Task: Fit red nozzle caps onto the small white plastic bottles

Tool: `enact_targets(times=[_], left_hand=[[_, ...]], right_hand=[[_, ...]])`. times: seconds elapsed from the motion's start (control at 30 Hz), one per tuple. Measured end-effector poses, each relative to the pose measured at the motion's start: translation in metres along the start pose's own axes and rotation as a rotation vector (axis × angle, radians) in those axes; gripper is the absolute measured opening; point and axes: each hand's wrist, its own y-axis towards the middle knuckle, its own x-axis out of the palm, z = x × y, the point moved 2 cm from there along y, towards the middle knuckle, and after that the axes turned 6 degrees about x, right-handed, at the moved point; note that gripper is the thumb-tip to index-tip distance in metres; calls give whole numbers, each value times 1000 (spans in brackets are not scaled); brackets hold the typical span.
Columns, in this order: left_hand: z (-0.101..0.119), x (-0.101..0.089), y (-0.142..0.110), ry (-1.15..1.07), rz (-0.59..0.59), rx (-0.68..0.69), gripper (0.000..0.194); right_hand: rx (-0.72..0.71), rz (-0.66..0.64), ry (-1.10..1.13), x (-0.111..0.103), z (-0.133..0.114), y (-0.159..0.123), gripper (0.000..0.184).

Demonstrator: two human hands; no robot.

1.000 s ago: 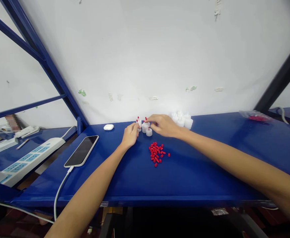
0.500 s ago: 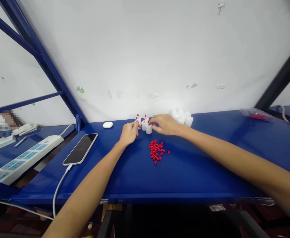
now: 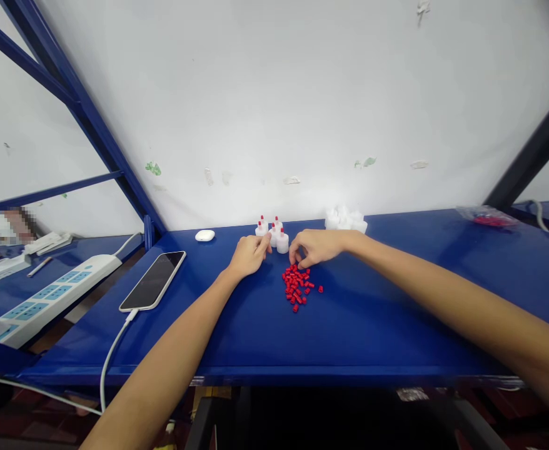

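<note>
Several small white caps with red tips [image 3: 273, 232] stand in a cluster at the back of the blue table [image 3: 359, 325]. My left hand [image 3: 249, 254] lies just in front of them, fingers loosely curled, fingertips touching the nearest cap. My right hand [image 3: 316, 246] reaches down to the far end of a pile of small red pieces [image 3: 297, 288], its fingertips pinched together on the pile; what they hold, if anything, is too small to see. A heap of plain white caps [image 3: 346, 220] sits behind my right wrist.
A phone [image 3: 153, 289] on a white cable [image 3: 110, 359] lies at the left, a white earbud case [image 3: 204, 235] behind it. White power strips [image 3: 44, 300] rest on the neighbouring bench. A clear bag of red pieces [image 3: 488, 217] lies far right. Blue frame posts rise at the left.
My right hand has come back from the cluster of white caps to the red pile. A cap now stands with a red tip where a bare one stood. My left hand barely moved.
</note>
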Motion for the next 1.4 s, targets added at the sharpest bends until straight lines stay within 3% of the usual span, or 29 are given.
enact_targets(times=[0.17, 0.37, 0.53, 0.8, 0.93, 1.13, 1.27, 1.4], left_hand=[[1, -1, -1, -22, -1, 3, 64], [7, 0, -2, -322, -9, -10, 60], [10, 7, -2, -527, -41, 0, 49], [19, 3, -5, -538, -70, 19, 22], [19, -1, -4, -554, 37, -25, 27], [20, 1, -6, -546, 125, -17, 27], [17, 6, -3, -661, 31, -9, 37], [12, 3, 1, -532, 67, -48, 42]], right_hand=[[1, 20, 16, 1, -3, 1, 18], [-11, 376, 243, -5, -18, 2, 18], [-52, 445, 462, 2, -31, 6, 25], [-45, 454, 316, 4, -36, 6, 24], [-40, 521, 249, 3, -33, 5, 22], [-276, 525, 141, 4, -43, 3, 25], [-253, 488, 208, 3, -41, 3, 37], [-120, 665, 247, -11, -28, -2, 37]])
